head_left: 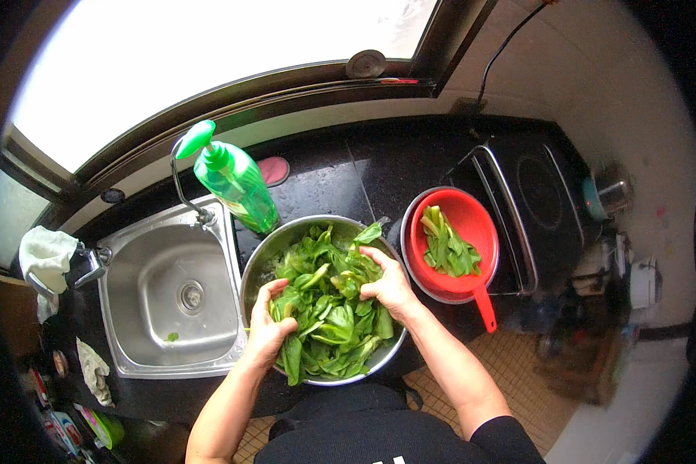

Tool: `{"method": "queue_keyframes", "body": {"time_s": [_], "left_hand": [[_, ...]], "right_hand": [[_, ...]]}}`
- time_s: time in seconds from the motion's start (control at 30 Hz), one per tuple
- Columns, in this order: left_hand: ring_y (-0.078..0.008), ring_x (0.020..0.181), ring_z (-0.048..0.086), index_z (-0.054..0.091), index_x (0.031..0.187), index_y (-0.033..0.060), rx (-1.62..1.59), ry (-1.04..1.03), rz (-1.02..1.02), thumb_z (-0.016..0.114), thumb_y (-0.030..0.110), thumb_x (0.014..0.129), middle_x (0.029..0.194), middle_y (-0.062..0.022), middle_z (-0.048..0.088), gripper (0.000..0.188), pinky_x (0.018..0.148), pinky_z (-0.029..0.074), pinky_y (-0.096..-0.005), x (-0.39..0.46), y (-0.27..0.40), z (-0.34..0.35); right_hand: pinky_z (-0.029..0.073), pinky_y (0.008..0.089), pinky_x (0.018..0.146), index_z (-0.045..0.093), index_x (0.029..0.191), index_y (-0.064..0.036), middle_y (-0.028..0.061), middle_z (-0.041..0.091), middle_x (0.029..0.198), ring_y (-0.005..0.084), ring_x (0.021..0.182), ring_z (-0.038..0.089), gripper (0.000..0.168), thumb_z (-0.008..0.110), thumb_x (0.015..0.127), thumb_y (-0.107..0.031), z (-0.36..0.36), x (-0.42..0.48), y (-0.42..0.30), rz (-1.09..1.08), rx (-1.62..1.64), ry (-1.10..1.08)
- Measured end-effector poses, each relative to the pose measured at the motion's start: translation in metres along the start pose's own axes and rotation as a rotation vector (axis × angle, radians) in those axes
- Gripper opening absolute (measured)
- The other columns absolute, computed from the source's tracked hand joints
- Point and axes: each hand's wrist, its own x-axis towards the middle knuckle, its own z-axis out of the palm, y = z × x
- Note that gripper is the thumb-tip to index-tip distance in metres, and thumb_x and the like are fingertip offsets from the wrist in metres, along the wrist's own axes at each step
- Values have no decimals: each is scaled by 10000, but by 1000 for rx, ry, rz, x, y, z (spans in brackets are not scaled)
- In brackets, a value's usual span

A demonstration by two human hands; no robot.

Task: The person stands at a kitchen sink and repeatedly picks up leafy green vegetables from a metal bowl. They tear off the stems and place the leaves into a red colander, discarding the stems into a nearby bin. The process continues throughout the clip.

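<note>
A large steel basin (254, 255) full of leafy greens (332, 325) stands in front of me on the counter, with some water showing among the leaves. My left hand (271, 325) is curled around the greens at the left side of the basin, its thumb and fingers on the leaves. At the upper right of the heap, my right hand (390, 287) grips leaves between thumb and fingers. To the right, a red plastic strainer (485, 232) rests in a metal bowl (407, 243). A small bunch of greens (448, 246) lies inside the strainer.
Left of the basin is a steel sink (156, 284) with a leaf scrap (173, 336) in it. A green pump bottle (240, 185) stands behind the basin, near a pink sponge (274, 170). A black cooktop (536, 191) lies to the right. Cloths (94, 371) lie at left.
</note>
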Motion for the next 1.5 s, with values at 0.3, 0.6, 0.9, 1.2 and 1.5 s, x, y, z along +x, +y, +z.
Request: {"method": "queue_keyframes", "body": {"time_s": [0.3,0.6,0.9,1.2,1.5], "left_hand": [[-446,1313,182,225,1437,202,933,279,135,738,238,707,1496,-169,66,893,1020,237,-606,19,-42,30],[-439,1319,209,73,1470,271,1211,254,-109,631,353,811,1480,-177,172,867,996,217,-657,42,-62,47],[-401,1231,408,490,1303,182,1026,-117,95,678,257,789,1431,-201,312,553,1018,363,-453,-7,16,18],[-183,883,584,620,1089,75,543,-48,348,722,174,764,932,-65,614,355,780,481,-307,6,20,49],[-74,811,539,598,988,45,199,-87,155,716,94,768,899,10,608,255,728,447,-225,7,11,46]], "right_hand": [[238,570,1026,215,1438,-163,266,177,1424,408,1340,165,847,671,758,-379,43,-13,39,-135,-992,238],[146,551,1074,157,1463,-154,239,132,1472,397,1367,128,757,522,864,-441,42,-2,68,-119,-1206,91],[395,326,948,547,1186,22,165,554,1196,273,1107,535,477,641,763,-177,2,-17,60,-127,-145,193],[420,293,916,470,1184,-21,76,589,1096,140,1024,545,457,663,777,-101,12,-42,6,-167,18,-61],[411,311,932,486,1149,-43,66,575,1091,158,1024,542,420,677,777,-73,20,-44,-8,-387,-166,8]]}}
